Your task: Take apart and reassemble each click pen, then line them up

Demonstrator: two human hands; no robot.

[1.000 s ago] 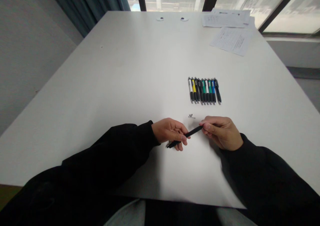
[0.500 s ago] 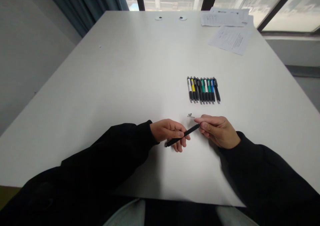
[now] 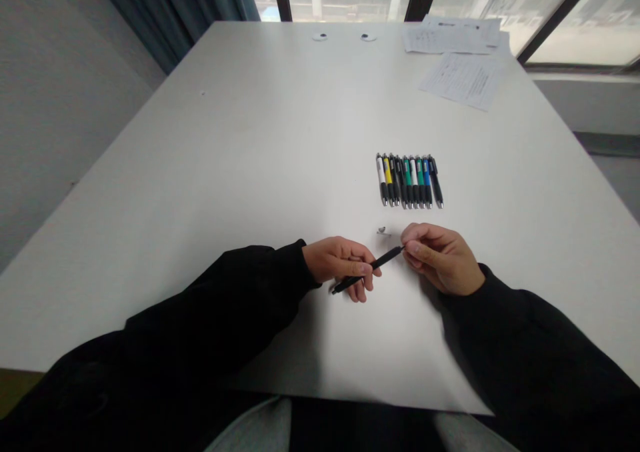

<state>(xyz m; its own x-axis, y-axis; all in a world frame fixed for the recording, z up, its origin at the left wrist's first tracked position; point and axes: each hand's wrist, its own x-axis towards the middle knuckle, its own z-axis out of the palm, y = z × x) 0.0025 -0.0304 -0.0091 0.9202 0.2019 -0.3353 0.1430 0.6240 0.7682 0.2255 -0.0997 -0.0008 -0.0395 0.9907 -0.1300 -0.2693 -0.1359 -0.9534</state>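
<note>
A black pen (image 3: 386,259) lies slanted between both hands, just above the white table (image 3: 250,172). My left hand (image 3: 340,262) is closed round its lower end, thumb and fingers pinching the barrel. My right hand (image 3: 440,255) pinches the upper end with its fingertips. A small silver part (image 3: 383,231) rests on the table just beyond the pen. Further back, a row of several pens (image 3: 409,181) in white, yellow, green, blue and black lies side by side.
Printed paper sheets (image 3: 463,75) lie at the far right of the table near the window. Two small round discs (image 3: 345,37) sit at the far edge. A dark curtain (image 3: 175,5) hangs at the back left.
Both hands keep their hold on the black pen; the right hand's fingertips have shifted slightly along its upper end. The row of pens has not moved.
</note>
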